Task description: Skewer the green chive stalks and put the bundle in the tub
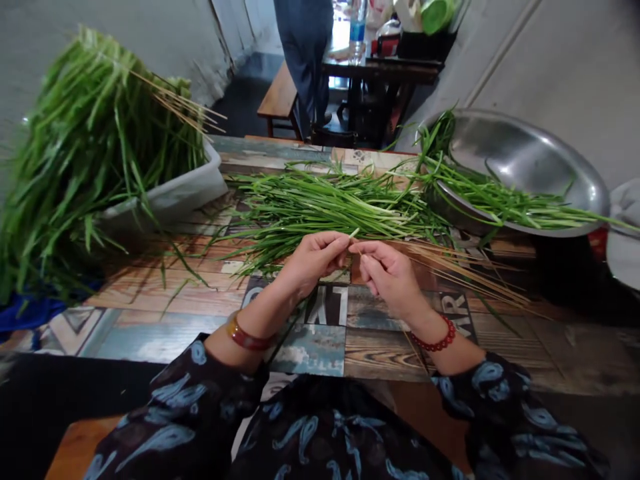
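Note:
Over the near middle of the table, my left hand (pixel 315 261) pinches a garlic chive, whose pale cut end (pixel 355 233) pokes up past the thumb. Close beside it, fingertips almost touching, my right hand (pixel 394 275) is closed on a thin bamboo skewer (pixel 416 350) that slants down toward the table edge. The skewer's tip is hidden at the fingers. Just beyond both hands lies a loose heap of garlic chives (pixel 325 203). Several loose bamboo skewers (pixel 470 268) lie right of my right hand.
At left, a white plastic bin (pixel 213 177) bears a tall stack of chives (pixel 100 127) threaded on skewers. A steel basin (pixel 535 150) with more chives stands at right. Farther back are a wooden bench (pixel 279 93), a person's dark-clothed legs (pixel 305 60) and another table with a bottle (pixel 357 30).

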`<state>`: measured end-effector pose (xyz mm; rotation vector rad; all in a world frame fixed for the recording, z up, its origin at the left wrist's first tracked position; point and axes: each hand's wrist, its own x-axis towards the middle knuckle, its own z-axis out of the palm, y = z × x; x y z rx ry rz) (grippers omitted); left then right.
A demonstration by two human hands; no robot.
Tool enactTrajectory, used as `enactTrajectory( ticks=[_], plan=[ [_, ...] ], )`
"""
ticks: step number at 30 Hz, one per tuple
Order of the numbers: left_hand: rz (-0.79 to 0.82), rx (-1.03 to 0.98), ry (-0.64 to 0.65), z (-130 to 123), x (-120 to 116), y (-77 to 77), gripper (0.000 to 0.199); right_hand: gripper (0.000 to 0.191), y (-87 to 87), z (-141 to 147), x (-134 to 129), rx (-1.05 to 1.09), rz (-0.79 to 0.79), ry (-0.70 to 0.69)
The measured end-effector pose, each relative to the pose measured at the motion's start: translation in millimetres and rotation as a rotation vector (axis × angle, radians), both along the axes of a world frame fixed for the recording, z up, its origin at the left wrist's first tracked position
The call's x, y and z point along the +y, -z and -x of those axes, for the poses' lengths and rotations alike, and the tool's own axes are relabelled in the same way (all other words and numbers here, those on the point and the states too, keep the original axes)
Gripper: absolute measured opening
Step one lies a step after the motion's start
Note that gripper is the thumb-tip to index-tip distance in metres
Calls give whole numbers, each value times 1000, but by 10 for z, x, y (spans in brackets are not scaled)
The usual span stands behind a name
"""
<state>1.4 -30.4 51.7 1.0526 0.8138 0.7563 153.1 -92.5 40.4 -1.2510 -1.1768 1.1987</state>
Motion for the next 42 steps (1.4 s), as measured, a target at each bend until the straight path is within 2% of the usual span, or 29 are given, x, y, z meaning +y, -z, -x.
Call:
enactTrajectory(
  ticks=[4, 7, 16, 28, 42],
  plan=[
    [19, -24, 28, 38, 19, -10, 40, 29, 65, 70, 44, 12, -14, 47],
    [31, -35, 29, 49, 19, 4, 38, 32, 108, 47, 61, 4, 6, 28],
    [40, -29, -5, 48, 36, 50, 36, 34, 110, 20, 82, 29, 34, 48],
    [-143, 40, -43, 8, 40, 46, 26, 30, 105, 7, 50, 82, 14, 31],
    [-275, 260, -106, 10, 39, 84, 24, 25, 163, 39, 71, 147, 27, 34]
  ],
)
